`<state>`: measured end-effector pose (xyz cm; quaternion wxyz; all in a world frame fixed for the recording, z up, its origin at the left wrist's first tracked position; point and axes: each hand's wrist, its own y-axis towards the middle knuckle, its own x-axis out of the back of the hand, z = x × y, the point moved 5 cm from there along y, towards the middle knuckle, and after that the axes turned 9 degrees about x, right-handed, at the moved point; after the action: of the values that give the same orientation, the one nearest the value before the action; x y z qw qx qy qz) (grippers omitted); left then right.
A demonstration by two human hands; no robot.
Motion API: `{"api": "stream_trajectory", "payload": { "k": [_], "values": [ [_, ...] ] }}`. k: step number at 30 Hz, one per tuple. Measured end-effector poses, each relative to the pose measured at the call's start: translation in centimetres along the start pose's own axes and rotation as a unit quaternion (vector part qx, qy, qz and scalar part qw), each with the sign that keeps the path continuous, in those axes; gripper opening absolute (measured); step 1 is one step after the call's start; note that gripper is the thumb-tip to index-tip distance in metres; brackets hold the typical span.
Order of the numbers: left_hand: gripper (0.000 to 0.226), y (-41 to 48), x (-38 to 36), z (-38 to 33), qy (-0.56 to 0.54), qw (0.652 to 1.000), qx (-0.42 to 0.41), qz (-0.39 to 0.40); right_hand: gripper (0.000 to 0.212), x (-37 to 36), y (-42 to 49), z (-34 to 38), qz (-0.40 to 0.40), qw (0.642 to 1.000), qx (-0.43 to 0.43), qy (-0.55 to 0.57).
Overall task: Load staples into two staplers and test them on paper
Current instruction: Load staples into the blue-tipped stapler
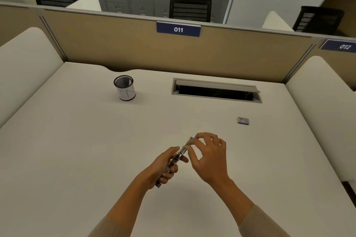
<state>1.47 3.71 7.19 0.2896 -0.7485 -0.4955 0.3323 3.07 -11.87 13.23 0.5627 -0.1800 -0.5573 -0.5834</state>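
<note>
A small stapler (180,157) with a metal body and purple ends is held above the white desk (77,140), near its middle. My left hand (165,167) grips the stapler's lower half, with the fingers curled round it. My right hand (209,157) pinches the stapler's upper end between thumb and forefinger; its other fingers are spread. A small staple box (243,120) lies on the desk to the right, apart from both hands. I see no second stapler and no paper.
A black mesh pen cup (124,87) with a white label stands at the back left. An open cable hatch (216,90) is set into the desk at the back. Beige partitions close off the rear and both sides.
</note>
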Motion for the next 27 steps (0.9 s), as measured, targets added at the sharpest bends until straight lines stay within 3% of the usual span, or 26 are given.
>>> {"api": "stream_trajectory", "payload": {
  "k": [8, 20, 27],
  "values": [
    [0.053, 0.3, 0.1, 0.1, -0.011, 0.999, 0.016, -0.032, 0.034, -1.2, 0.7, 0.3, 0.064, 0.995, -0.058, -0.044],
    [0.040, 0.9, -0.2, 0.2, 0.009, 0.999, 0.028, -0.036, 0.021, -1.9, 1.3, 0.1, 0.150, 0.977, -0.152, 0.001],
    [0.037, 1.2, -0.3, 0.3, 0.040, 0.998, 0.025, -0.040, 0.021, -2.1, 1.6, -0.2, 0.192, 0.971, -0.140, 0.001]
  ]
}}
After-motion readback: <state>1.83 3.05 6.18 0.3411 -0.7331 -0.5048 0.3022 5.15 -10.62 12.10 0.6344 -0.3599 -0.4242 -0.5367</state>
